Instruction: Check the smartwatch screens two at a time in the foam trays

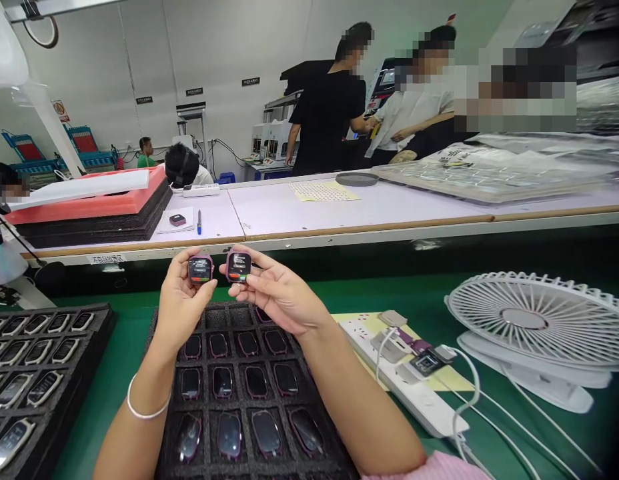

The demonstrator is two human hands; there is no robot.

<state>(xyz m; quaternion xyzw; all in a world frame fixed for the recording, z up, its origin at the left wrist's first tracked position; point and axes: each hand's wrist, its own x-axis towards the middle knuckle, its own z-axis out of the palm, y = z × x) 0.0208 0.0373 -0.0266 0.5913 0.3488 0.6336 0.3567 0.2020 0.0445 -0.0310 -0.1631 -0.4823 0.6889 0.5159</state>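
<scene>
My left hand (182, 301) pinches a square smartwatch body with a pink case (200, 270) between thumb and fingers, its lit screen facing me. My right hand (282, 292) holds a second pink-cased smartwatch (238, 267) by its edges, close beside the first and apart from it. Both screens show a dark display with red and green areas. Just below my hands lies a black foam tray (162, 333) with rows of dark watch bodies in its pockets. My forearms cover part of it.
A black tray of silver-rimmed devices (49, 333) sits to the left. On the right are a white power strip (404, 380) with cables and a charging watch, and a white desk fan (527, 320). Beyond a far bench with a pink foam stack (89, 207), several people stand.
</scene>
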